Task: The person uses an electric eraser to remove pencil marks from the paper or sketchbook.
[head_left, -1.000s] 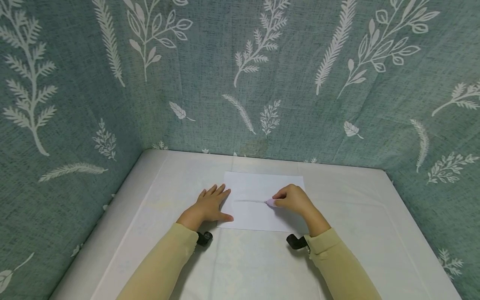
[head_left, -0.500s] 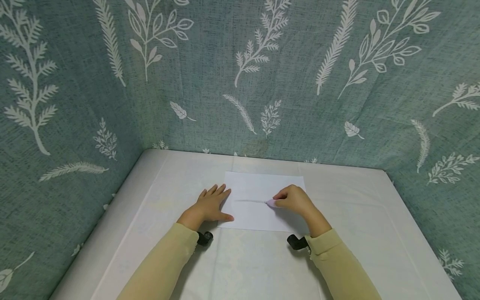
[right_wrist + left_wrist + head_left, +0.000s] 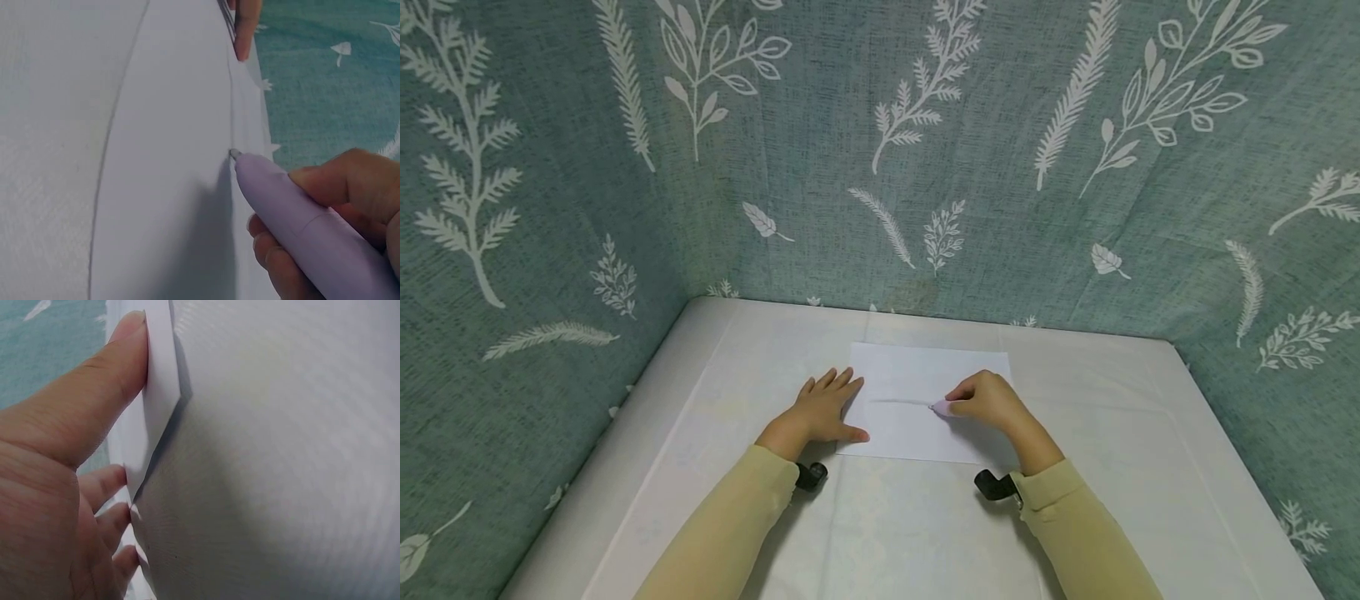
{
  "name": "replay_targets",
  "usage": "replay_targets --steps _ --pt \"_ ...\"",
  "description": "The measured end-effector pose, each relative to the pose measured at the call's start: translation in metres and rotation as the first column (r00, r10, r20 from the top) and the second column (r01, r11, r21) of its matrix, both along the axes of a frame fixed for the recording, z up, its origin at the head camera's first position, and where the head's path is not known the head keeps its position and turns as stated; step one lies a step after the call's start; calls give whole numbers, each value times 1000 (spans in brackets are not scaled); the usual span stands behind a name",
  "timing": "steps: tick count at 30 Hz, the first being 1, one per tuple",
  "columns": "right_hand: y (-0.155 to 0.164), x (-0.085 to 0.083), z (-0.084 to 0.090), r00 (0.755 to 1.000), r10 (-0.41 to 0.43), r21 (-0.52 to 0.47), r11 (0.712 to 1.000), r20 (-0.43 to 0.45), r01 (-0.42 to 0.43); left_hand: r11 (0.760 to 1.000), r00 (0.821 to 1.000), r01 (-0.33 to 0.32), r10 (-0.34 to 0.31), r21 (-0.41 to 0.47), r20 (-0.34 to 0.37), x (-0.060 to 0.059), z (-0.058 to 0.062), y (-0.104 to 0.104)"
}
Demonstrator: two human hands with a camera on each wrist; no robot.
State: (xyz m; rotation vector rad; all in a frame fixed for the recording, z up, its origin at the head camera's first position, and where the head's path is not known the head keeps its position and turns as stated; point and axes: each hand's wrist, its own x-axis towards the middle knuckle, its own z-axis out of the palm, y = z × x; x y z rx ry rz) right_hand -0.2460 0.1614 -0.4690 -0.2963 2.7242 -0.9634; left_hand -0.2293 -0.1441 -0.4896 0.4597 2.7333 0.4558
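Observation:
A sheet of white paper [image 3: 891,433] lies flat on the white-covered table. My left hand [image 3: 820,412] rests with fingers spread on the paper's left side, its thumb near the lower left corner; the left wrist view shows the thumb [image 3: 119,369] along the paper's edge. Between thumb and fingers, my right hand [image 3: 996,404] grips a thick light purple pen-shaped tool [image 3: 294,219] with a small metal tip. That tip meets the paper at the right end of a thin grey line [image 3: 895,402], which runs across from near the left hand. The tool's rear is hidden by the hand.
The white table cover [image 3: 910,533] has faint creases and extends around the sheet. Green fabric with a white leaf pattern [image 3: 820,167] hangs behind the table and at both sides. Each wrist carries a black camera mount [image 3: 995,485] close over the table.
Both hands keep their places, left on the paper and right on the purple tool. The tool's tip stays at the line's right end; the whole head view shifts very slightly.

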Motion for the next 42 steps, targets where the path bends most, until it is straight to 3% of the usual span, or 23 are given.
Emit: replay_targets --steps 21,42 --pt "-3 1 0 999 -27 21 999 -29 28 1000 1000 -10 10 0 0 0 2 2" --pt "-4 1 0 1000 -28 3 1000 13 28 1000 1000 -4 4 2 -4 0 1 2"
